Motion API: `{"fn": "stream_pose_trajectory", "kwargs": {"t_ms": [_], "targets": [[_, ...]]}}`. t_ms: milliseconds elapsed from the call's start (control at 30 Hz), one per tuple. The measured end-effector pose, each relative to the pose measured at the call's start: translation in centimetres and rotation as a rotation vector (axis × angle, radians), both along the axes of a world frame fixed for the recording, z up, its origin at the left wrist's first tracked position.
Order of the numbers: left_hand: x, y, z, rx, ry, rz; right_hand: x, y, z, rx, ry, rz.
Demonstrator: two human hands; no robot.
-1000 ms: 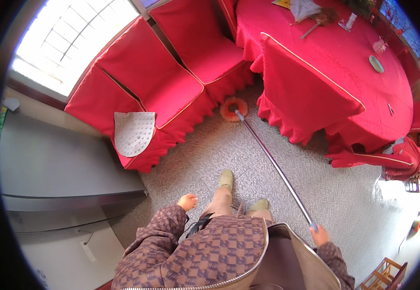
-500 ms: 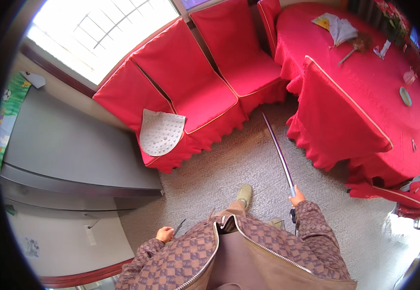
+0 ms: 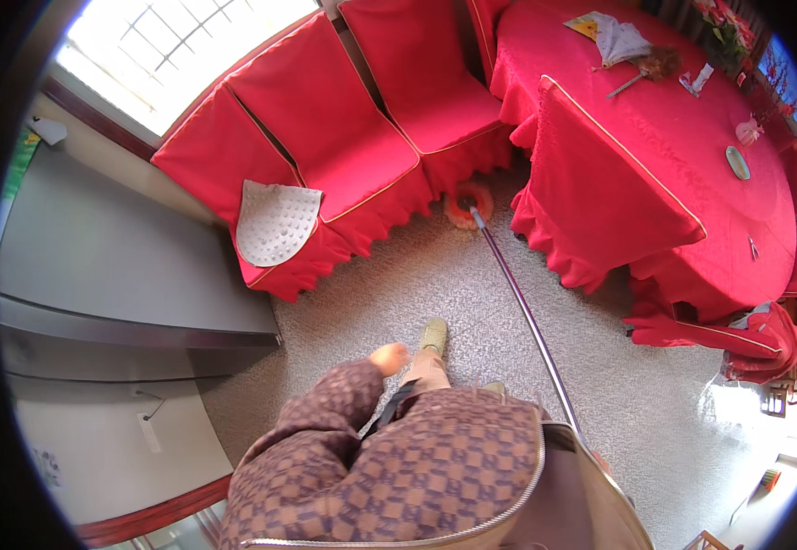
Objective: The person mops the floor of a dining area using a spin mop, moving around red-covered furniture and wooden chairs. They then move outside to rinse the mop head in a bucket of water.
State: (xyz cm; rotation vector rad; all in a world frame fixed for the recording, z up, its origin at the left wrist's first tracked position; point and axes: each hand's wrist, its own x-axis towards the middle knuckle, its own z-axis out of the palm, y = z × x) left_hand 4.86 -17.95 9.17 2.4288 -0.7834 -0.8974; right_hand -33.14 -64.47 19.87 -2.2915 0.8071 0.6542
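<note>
A mop with a slim purple-and-silver pole (image 3: 528, 316) slants across the floor. Its round orange-red mop head (image 3: 468, 205) lies on the carpet-like grey floor, in the gap between the row of red chairs and the table. The pole's near end runs to my right hand (image 3: 603, 464), which is mostly covered by my jacket; only a sliver of skin shows beside the pole. My left hand (image 3: 387, 358) hangs in front of my body near my leg, away from the mop. It is blurred, and its fingers cannot be made out. A dark strap (image 3: 389, 410) dangles below it.
Red-covered chairs (image 3: 352, 170) line the window wall, one bearing a pale studded mat (image 3: 277, 222). At right stands a round table with a red cloth (image 3: 682, 156), holding a feather duster (image 3: 659, 64) and a small dish (image 3: 737, 163). A grey cabinet (image 3: 132, 229) flanks the left.
My left hand has swung forward and right, toward my leg. My right hand has drawn back behind the jacket, and the mop head has come into sight from near the chairs.
</note>
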Motion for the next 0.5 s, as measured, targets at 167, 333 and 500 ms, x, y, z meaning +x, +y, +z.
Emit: {"fn": "stream_pose_trajectory", "kwargs": {"t_ms": [167,333,500], "targets": [[-2.4,-21.1,3.4,-0.282,-0.010,-0.336,-4.0,-3.0,9.2,0.009,0.370,0.072],[-8.8,-30.5,6.3,-0.459,-0.030,-0.777,-2.9,-6.2,14.8,0.019,0.397,0.242],[-7.5,-29.3,4.2,-0.438,-0.042,-0.649,2.5,-4.4,16.2,-0.001,0.296,0.339]]}}
